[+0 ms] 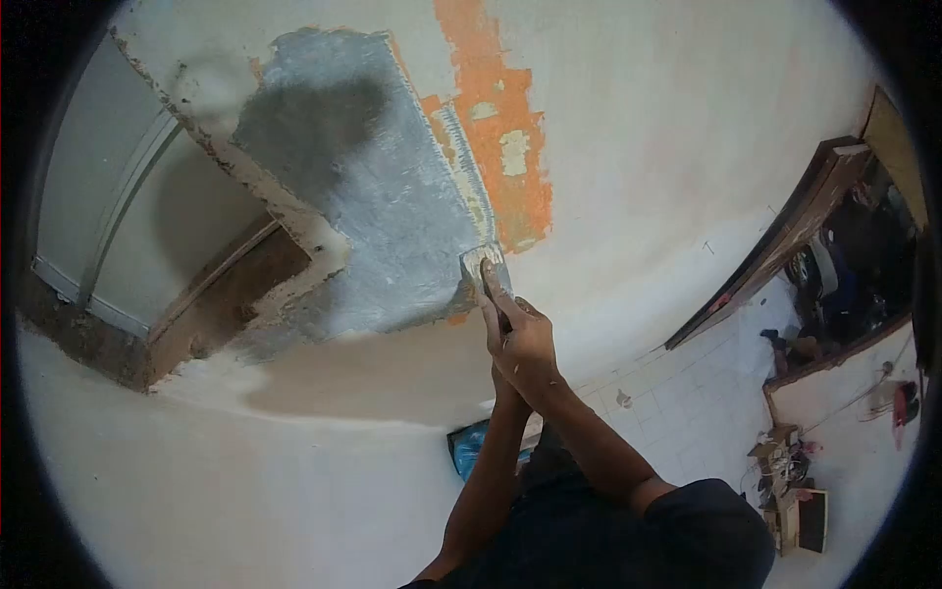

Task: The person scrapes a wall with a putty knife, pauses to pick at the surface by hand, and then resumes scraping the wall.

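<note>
Against the plastered wall [628, 128], one flat scraper [481, 259] rests its wide blade on the lower right corner of one large grey patch [392, 196], with pale filler on the blade. Two bare arms reach up to it from below and meet at the hands. The right grip [530, 344] is closed around the tool's handle, with one long finger laid toward the blade; the left grip [497, 346] is pressed close beside and behind it, mostly hidden, so whether it is clasped on the handle cannot be told. One narrow pale ridge [466, 172] with ribbed edges runs along the right side of the grey patch and ends just above the blade. Beside that ridge is one orange strip [520, 196], broken by at least three pale spots. To the left, one rough-edged opening [128, 187] cuts into the wall. Below the hands are one dark-clothed torso [589, 520] and, partly behind the arms, one blue bag [471, 450]. Off to the right, past the tiled floor [677, 393], is one doorway [849, 245] with one wheel [803, 265] showing inside; the clutter [783, 461] below it is too jumbled to count.
</note>
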`<state>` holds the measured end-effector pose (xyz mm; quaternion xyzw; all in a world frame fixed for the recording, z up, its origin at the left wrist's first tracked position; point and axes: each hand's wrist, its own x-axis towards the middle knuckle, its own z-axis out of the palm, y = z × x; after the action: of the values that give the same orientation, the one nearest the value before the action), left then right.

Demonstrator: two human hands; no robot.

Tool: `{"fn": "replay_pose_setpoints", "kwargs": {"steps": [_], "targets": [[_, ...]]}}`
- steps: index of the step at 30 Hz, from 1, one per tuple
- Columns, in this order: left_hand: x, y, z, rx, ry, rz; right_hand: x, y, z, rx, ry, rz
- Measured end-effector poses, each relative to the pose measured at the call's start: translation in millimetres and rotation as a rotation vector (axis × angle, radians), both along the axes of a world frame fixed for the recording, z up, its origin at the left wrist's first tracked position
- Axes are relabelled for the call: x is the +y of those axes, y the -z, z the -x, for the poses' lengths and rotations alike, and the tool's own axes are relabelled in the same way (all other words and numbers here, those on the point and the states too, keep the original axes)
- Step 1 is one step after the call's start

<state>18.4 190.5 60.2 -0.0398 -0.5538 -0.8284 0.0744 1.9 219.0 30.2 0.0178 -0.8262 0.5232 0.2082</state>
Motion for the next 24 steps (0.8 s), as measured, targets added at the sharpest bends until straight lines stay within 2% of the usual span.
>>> {"fn": "replay_pose_setpoints", "kwargs": {"steps": [7, 13, 15, 17, 18, 21, 22, 24], "targets": [[-5.2, -0.5, 10.3, -0.018, 0.011, 0.022, -2.0, -16.0, 5.7, 0.065, -0.005, 0.026], [-9.8, -23.3, 21.0, 0.035, 0.030, 0.030, 2.0, -84.5, 20.6, 0.335, -0.057, 0.073], [-11.6, -31.9, 21.3, 0.056, 0.023, 0.028, 3.4, -102.8, 26.5, 0.300, -0.085, 0.113], [-9.2, -48.2, 26.5, -0.134, 0.114, -0.408, 6.6, -130.6, 28.4, 0.268, -0.141, 0.090], [-6.1, -65.4, 20.9, -0.102, 0.082, -0.341, 6.9, -136.1, 31.5, 0.348, -0.120, 0.070], [-0.4, -65.4, 22.5, -0.006, 0.101, -0.281, 7.0, -136.4, 38.3, 0.498, -0.086, 0.027], [-1.3, -56.9, 22.4, -0.003, 0.101, -0.281, 8.8, -134.3, 34.0, 0.500, -0.086, 0.027], [-9.3, -27.5, 22.7, 0.058, 0.098, -0.208, 10.4, -141.2, 13.3, 0.224, -0.107, -0.053]]}}
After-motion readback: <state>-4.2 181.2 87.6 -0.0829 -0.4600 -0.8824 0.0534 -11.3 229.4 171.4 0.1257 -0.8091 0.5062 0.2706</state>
